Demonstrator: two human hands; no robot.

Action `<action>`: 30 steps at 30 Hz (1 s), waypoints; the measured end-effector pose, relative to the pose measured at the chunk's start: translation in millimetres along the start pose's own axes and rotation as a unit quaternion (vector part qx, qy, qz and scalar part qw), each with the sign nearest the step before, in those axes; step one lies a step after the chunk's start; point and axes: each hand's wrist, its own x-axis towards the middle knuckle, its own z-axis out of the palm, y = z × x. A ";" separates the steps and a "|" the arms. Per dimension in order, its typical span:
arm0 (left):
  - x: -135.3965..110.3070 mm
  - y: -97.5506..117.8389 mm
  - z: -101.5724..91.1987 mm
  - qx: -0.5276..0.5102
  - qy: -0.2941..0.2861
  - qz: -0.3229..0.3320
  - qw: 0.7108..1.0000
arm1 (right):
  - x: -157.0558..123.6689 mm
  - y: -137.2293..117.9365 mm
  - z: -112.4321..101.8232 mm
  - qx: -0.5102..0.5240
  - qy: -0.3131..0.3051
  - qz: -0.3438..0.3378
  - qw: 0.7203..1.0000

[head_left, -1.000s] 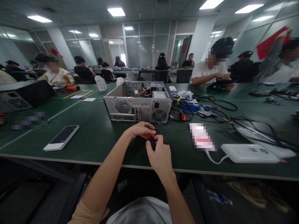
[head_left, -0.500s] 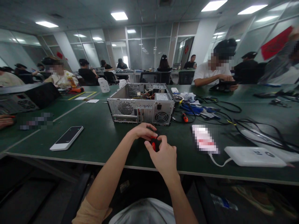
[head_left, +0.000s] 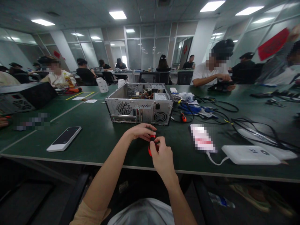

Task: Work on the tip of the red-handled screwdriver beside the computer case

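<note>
Just above the near part of the table, a red and black screwdriver [head_left: 152, 144] is between my two hands. My right hand [head_left: 162, 154] is closed round its handle, thumb and fingers pinching the dark middle. My left hand [head_left: 142, 132] comes from the left with bent fingers, its fingertips at the red upper end. The screwdriver's shaft is mostly hidden by the fingers. Beyond my hands stands an open desktop computer case [head_left: 146, 111], its rear panel with fan grilles facing me. Wires and a power supply show inside it.
To the left lies a white device with a dark screen [head_left: 65, 137]. At right are a phone [head_left: 202, 137] cabled to a white power bank [head_left: 250, 154], black cables [head_left: 215, 101], blue gloves [head_left: 197, 109] and an orange-handled tool [head_left: 183, 117]. Other people sit around.
My right hand has closed round the screwdriver's handle, which now shows more of its length and stands more upright. The left hand has barely moved. The whole view has shifted slightly.
</note>
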 end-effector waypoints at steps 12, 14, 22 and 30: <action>4.2 -3.8 5.4 0.005 0.052 0.026 0.998 | -3.3 -3.0 3.4 -0.097 0.014 -0.038 0.994; 4.1 -3.8 5.8 0.013 0.060 0.027 0.998 | -3.1 -2.2 4.0 -0.091 0.014 -0.035 0.995; 3.1 -2.7 -0.2 -0.028 -0.007 0.005 1.000 | -3.8 -1.0 0.9 -0.043 0.023 -0.020 0.999; 5.8 -4.5 -0.7 -0.057 -0.002 0.005 0.998 | -5.2 -3.2 1.7 -0.089 0.027 -0.027 0.995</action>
